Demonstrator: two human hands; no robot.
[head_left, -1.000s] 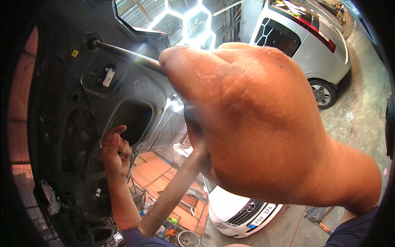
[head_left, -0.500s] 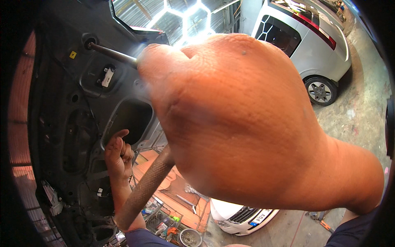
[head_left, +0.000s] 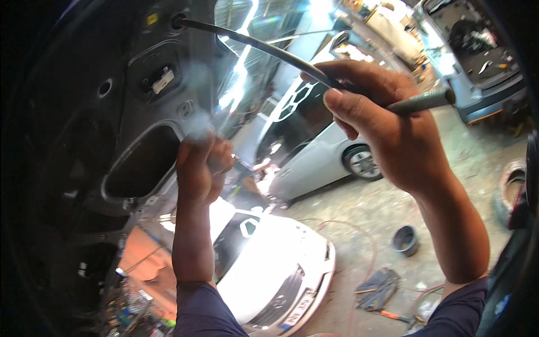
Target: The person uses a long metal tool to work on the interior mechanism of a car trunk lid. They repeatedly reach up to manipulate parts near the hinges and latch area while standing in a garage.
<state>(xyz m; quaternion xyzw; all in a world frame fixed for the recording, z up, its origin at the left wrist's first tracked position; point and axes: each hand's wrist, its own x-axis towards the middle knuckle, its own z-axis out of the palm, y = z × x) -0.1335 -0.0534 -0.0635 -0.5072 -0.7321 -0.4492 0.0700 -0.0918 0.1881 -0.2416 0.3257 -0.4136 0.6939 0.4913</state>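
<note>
My right hand is closed around a dent repair rod, a long, slightly bent dark metal bar. Its thicker, textured handle sticks out behind the hand to the right. At the upper left, the rod's far end goes into a round hole in the dark underside of a raised car hood; the tip is hidden inside. My left hand is up beside the hood with its fingers curled. Blur and haze hide whether anything is between them.
A white car stands below, and a silver car behind it. Another vehicle with an open back is at the upper right. On the floor lie a dark bucket, a dark cloth or bag and an orange-handled tool.
My right hand has moved away from the camera to the right, and the rod's handle has swung from lower left to right. My left hand has risen. The view has turned.
</note>
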